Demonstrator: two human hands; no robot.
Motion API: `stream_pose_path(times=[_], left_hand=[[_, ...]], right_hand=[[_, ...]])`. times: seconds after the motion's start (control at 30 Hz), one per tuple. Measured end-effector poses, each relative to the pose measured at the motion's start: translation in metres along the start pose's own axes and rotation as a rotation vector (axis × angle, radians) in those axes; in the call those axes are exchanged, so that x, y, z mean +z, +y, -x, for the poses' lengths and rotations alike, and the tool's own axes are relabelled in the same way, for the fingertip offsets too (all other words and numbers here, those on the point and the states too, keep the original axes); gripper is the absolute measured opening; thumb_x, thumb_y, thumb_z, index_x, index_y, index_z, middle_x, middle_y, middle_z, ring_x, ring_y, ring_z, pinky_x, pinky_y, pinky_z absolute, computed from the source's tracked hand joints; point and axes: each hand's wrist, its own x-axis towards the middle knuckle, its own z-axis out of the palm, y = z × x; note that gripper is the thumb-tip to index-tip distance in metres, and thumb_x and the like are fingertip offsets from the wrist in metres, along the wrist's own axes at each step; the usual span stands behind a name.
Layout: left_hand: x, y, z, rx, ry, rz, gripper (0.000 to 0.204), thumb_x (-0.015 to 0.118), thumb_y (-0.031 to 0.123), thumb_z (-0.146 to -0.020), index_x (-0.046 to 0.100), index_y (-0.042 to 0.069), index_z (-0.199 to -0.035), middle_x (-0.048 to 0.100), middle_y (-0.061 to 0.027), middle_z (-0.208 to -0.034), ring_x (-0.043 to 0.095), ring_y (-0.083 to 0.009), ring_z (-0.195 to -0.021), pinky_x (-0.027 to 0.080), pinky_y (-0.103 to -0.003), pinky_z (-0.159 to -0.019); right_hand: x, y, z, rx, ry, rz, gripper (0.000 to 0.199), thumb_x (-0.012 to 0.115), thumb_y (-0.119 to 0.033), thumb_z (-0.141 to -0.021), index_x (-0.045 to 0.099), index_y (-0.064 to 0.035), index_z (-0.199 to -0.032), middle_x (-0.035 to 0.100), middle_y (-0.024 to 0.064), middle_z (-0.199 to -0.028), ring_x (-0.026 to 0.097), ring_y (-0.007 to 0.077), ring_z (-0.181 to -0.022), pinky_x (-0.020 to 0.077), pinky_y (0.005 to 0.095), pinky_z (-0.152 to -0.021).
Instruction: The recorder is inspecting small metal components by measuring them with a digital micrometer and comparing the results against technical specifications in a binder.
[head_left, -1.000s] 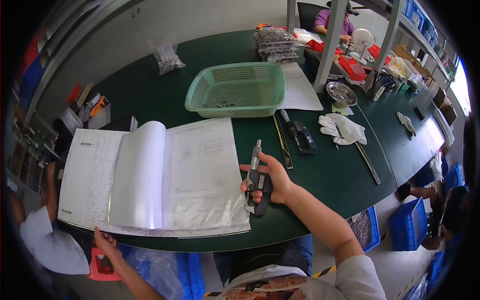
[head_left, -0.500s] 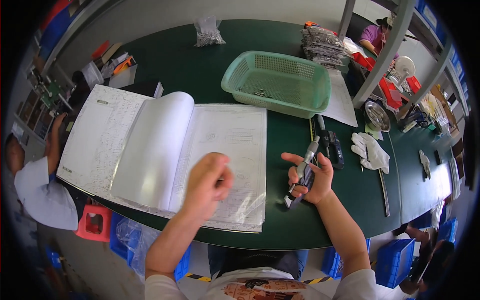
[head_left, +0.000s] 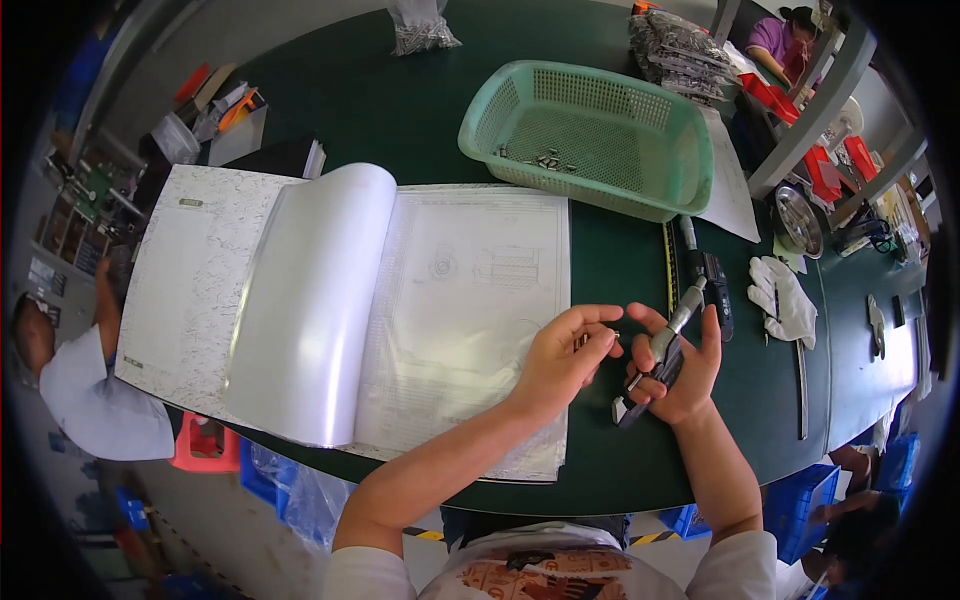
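Observation:
My right hand [head_left: 698,385] is wrapped round a micrometer [head_left: 664,343] with a silver barrel and a dark frame, tilted up to the right. Close beside it, my left hand [head_left: 560,360] is closed, its fingertips pinching a small metal part [head_left: 581,342]; the fingers cover most of it. Under my left forearm lies an open binder [head_left: 470,270] of drawings in clear sleeves, one page curling up. A second micrometer [head_left: 712,285] rests on the table past my right hand, near a yellow-edged ruler [head_left: 671,265].
A green perforated basket [head_left: 590,190] holding several small metal parts stands behind the binder. White gloves [head_left: 785,300], a steel rule [head_left: 803,390] and a metal bowl [head_left: 798,222] lie at right. Bagged parts [head_left: 680,55] are stacked at the back. Other people sit at far left and far right.
My left hand has moved right, from over the binder to beside the micrometer. The view has shifted, and the right hand keeps its hold on the micrometer.

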Motion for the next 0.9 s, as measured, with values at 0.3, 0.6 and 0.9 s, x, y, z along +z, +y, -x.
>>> stream_pose_path(times=[0.3,0.6,0.9], left_hand=[[0.004,-0.01,0.019,0.114,-0.073,-0.308,0.012,0.056,0.009,-0.081,0.056,0.0,-0.089,0.055,-0.0032,-0.077,0.046,-0.0022,-0.06,0.035,-0.015,-0.05],[0.012,-0.014,0.027,0.273,-0.148,-0.533,0.009,0.055,0.001,-0.078,0.058,0.0,-0.087,0.053,-0.0028,-0.077,0.047,-0.0039,-0.058,0.036,-0.017,-0.05],[0.009,-0.015,0.03,0.303,-0.151,-0.506,0.007,0.059,0.004,-0.076,0.059,0.001,-0.082,0.052,-0.0016,-0.07,0.041,-0.003,-0.048,0.031,-0.017,-0.043]], right_hand=[[0.008,-0.011,0.013,-0.115,0.06,0.023,0.055,0.017,-0.056,-0.083,0.042,-0.0063,-0.084,0.053,0.017,-0.067,0.039,0.0188,-0.033,0.0346,0.0324,-0.037],[0.011,-0.008,0.02,-0.088,0.117,0.03,0.054,0.016,-0.051,-0.085,0.044,-0.0048,-0.084,0.055,0.021,-0.069,0.04,0.0207,-0.035,0.037,0.0297,-0.037],[0.017,-0.006,0.021,-0.12,0.109,0.088,0.054,0.016,-0.05,-0.085,0.043,-0.0037,-0.084,0.053,0.0219,-0.067,0.039,0.0206,-0.034,0.0371,0.0289,-0.035]])
